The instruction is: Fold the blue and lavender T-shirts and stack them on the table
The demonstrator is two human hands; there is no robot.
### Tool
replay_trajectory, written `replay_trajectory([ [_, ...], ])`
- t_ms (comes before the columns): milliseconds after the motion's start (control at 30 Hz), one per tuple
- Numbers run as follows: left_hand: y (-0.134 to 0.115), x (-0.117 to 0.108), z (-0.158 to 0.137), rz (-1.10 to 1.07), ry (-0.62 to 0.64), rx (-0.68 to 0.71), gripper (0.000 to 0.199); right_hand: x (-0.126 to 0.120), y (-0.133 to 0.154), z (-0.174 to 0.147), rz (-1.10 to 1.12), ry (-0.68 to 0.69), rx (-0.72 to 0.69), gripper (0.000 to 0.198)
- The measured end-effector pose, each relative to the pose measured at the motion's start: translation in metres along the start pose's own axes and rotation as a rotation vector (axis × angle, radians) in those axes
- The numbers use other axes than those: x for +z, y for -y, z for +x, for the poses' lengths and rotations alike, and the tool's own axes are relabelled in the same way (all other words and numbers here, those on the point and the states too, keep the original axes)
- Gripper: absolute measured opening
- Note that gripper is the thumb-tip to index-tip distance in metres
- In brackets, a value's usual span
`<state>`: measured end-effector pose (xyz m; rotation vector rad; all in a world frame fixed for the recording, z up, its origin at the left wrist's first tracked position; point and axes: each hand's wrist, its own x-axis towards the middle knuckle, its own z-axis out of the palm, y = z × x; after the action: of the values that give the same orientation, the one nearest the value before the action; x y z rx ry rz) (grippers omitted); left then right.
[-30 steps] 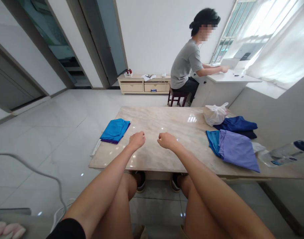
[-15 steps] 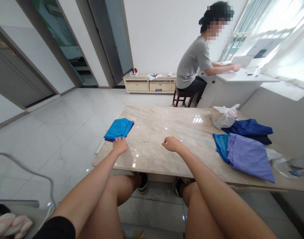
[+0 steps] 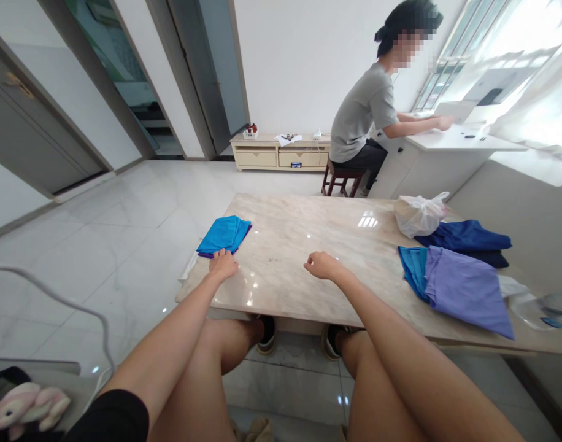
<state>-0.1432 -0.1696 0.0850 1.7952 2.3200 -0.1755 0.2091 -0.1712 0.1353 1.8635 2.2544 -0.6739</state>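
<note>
On the left of the marble-topped table (image 3: pixel 290 239) lies a folded bright blue cloth (image 3: pixel 221 233), with a purple cloth (image 3: pixel 246 236) showing under its edge. My left hand (image 3: pixel 224 265) rests at the near edge of this pile, fingertips touching the blue cloth, fingers apart and not gripping. Over the table's middle is my right hand (image 3: pixel 323 266), its fingers curled in loosely with nothing visible in them. On the right side lie a lilac cloth (image 3: pixel 465 288) and a teal-blue cloth (image 3: pixel 413 270) partly beneath it.
Dark blue cloth (image 3: pixel 469 236) and a white plastic bag (image 3: pixel 421 213) sit at the table's far right. A clear plastic bottle (image 3: pixel 543 312) lies by the right edge. Beyond, a person (image 3: pixel 361 116) sits on a stool at a white desk (image 3: pixel 460 142). A low cabinet (image 3: pixel 257 159) stands against the wall.
The whole view has shifted slightly, so things appear a little farther right. Both hands stay almost in place, and the cloths keep their positions on the table.
</note>
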Motion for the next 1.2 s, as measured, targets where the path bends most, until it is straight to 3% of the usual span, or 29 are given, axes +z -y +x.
replay_trajectory([
  [267,0.003,0.007,0.000,-0.072,-0.063,-0.041,0.062,0.003,0.005,-0.001,-0.009,0.023,0.012,0.040],
  [433,0.005,0.016,0.002,-0.060,-0.106,-0.025,0.053,0.003,0.004,-0.004,-0.029,0.033,0.023,0.041],
  [1200,0.010,0.024,0.019,-0.114,-0.101,-0.015,0.060,0.004,0.000,-0.004,-0.057,0.047,0.029,0.040],
])
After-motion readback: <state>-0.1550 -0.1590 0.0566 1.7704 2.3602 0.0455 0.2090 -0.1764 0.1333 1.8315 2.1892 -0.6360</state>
